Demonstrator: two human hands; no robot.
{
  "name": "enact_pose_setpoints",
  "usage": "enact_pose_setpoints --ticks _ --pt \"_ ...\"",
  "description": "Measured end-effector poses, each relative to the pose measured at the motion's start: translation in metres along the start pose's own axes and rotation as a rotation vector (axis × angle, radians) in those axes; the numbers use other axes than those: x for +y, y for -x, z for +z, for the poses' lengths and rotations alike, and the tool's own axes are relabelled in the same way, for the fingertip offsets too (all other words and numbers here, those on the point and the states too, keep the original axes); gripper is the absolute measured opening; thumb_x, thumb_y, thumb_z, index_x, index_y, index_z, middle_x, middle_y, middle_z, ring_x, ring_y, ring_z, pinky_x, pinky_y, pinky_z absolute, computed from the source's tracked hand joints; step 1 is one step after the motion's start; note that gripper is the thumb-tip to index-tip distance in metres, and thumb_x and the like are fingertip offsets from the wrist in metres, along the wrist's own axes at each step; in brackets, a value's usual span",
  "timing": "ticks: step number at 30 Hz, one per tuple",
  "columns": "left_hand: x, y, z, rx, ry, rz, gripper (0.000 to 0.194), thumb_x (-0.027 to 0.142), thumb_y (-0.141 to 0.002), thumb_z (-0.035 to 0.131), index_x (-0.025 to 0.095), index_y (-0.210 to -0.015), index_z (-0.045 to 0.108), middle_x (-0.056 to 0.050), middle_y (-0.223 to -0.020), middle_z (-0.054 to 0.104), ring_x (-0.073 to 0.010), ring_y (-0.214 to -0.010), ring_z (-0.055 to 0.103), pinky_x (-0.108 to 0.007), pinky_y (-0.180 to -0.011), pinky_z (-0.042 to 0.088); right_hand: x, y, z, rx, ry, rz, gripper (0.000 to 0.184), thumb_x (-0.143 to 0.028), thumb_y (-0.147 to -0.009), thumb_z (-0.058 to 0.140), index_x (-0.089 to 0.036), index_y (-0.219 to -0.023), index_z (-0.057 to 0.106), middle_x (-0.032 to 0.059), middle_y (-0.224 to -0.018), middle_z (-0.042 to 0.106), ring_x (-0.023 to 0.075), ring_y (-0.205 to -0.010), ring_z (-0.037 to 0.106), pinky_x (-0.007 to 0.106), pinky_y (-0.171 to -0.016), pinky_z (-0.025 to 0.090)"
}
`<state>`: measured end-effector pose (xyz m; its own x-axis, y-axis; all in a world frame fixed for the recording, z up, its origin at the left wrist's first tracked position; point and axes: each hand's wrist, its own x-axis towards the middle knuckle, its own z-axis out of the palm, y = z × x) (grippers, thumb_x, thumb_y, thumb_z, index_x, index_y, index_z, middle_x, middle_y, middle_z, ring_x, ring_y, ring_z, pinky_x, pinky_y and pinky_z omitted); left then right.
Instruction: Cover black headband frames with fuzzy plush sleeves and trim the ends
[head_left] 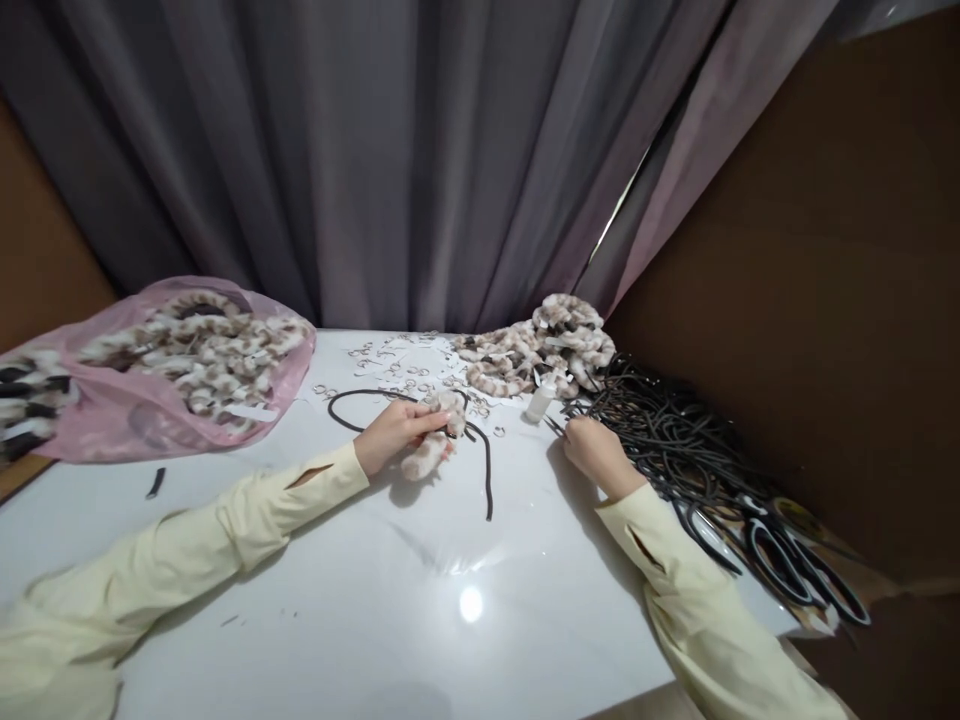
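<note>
In my left hand (397,432), thumb and fingers pinch a fluffy white and beige fur strip (424,458) above the table. A black cord (489,470) loops out to the left behind this hand, and one end hangs down to the right of the fur. My right hand (596,455) is closed, knuckles up, beside the pile of black cords. From its fingers a thin dark pointed tool (555,426) sticks out toward the left; its handle is hidden, so its exact kind is unclear. Just beyond those tips stands a small translucent bottle (538,402).
A pink plastic bag (289,385) of fur pieces lies left. Metal rings and clasps (416,375) are scattered at the back, near a fur heap (517,355). Black cords (675,440) and large scissors (799,570) crowd the right edge. A black scrap (156,483) lies left.
</note>
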<state>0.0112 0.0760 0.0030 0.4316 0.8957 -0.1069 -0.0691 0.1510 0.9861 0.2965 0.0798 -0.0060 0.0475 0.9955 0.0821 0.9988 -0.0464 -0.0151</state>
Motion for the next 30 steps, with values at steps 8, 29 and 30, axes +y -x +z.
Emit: enact_pose_setpoints --ticks 8,29,30 --pt "0.021 0.029 0.012 -0.022 -0.014 0.037 0.03 0.041 -0.07 0.066 0.011 -0.075 0.067 -0.008 -0.067 0.069 -0.0182 -0.061 0.066 -0.023 -0.057 0.049 -0.002 0.061 -0.038 -0.089 -0.775 -0.153 0.034 -0.04 -0.086 0.042 -0.011 -0.09 0.059 0.0032 -0.057 0.056 0.0129 -0.052 0.051 0.022 -0.05 0.039" --pt "0.013 0.049 0.021 -0.227 -0.034 -0.005 0.038 0.043 -0.074 0.062 0.011 -0.093 0.07 -0.008 -0.07 0.069 -0.0171 -0.062 0.061 -0.026 -0.058 0.043 -0.086 0.134 -0.014 0.056 -1.14 -0.134 0.028 -0.041 -0.073 0.063 -0.016 -0.083 0.073 0.0026 -0.062 0.057 0.0117 -0.053 0.044 0.022 -0.048 0.037" --pt "0.014 0.049 0.021 -0.235 -0.036 0.0 0.037 0.042 -0.075 0.061 0.011 -0.093 0.07 -0.008 -0.07 0.069 -0.0169 -0.062 0.061 -0.025 -0.058 0.043 -0.086 0.134 -0.014 0.048 -1.152 -0.136 0.028 -0.041 -0.073 0.064 -0.016 -0.083 0.073 0.0027 -0.063 0.058 0.0117 -0.054 0.044 0.022 -0.049 0.037"
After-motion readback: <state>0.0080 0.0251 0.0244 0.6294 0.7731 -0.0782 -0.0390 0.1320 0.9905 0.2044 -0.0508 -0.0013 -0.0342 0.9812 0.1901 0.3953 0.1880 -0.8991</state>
